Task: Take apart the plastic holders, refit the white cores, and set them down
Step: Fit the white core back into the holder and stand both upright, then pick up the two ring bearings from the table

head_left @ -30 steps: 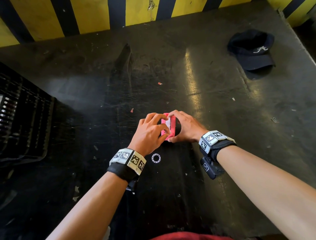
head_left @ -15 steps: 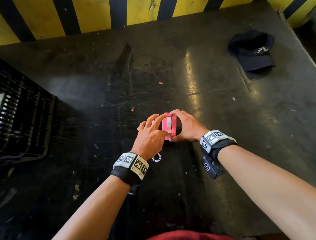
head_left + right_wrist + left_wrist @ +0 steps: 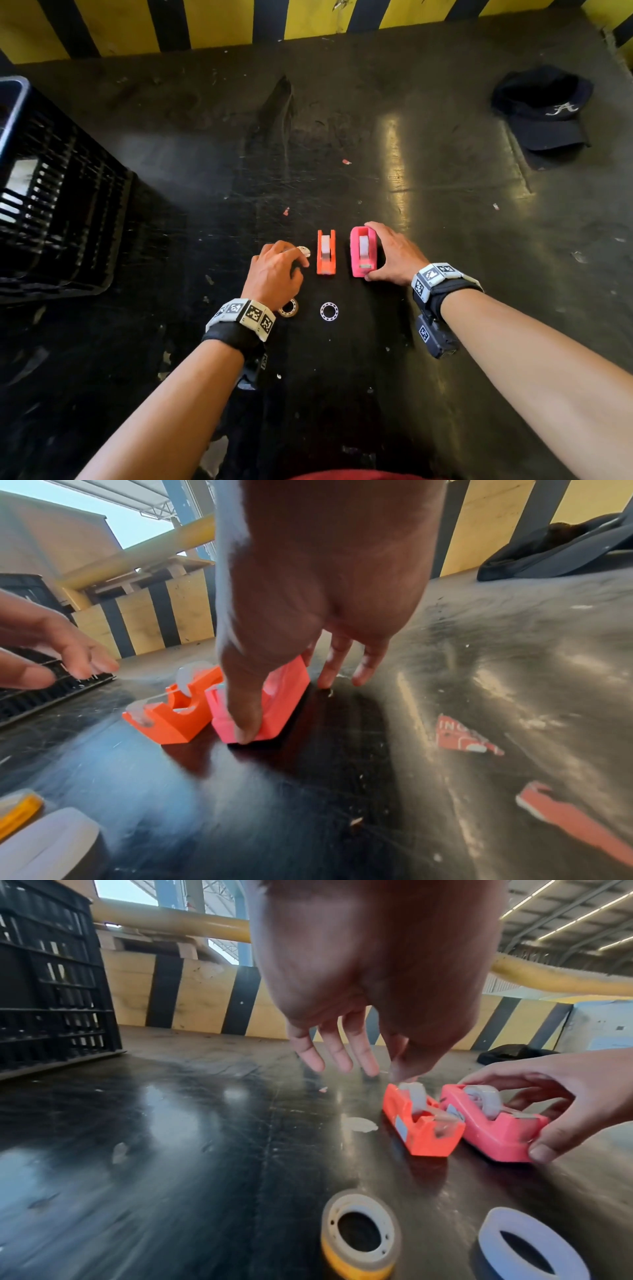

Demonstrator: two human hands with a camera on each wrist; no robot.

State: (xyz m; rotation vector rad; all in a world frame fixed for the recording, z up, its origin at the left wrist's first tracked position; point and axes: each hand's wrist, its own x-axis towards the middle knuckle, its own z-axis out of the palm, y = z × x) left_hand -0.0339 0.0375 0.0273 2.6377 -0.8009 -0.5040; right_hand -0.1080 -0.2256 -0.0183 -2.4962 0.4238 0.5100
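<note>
Scuffed black table (image 3: 445, 240) stretches before a person at work, a black slatted crate (image 3: 51, 205) far out beyond the left hand (image 3: 274, 270) and a dark cap (image 3: 544, 113) well beyond the right hand (image 3: 394, 257). Right hand clasps the pink tape dispenser (image 3: 363, 251) standing on the table, thumb (image 3: 243, 718) at its near end and fingers curled over its far end; a white core (image 3: 483, 1102) sits in its cradle. Just left of it, apart, the orange tape dispenser (image 3: 326, 253) stands with its own white core (image 3: 413, 1093) fitted. Left hand hovers just left of the orange one, fingers loosely spread and holding nothing. Near that wrist lie a yellow-edged tape roll (image 3: 359, 1234) and, to its right, a white ring (image 3: 527, 1248). Red paper scraps (image 3: 466, 737) dot the table by the right hand.
</note>
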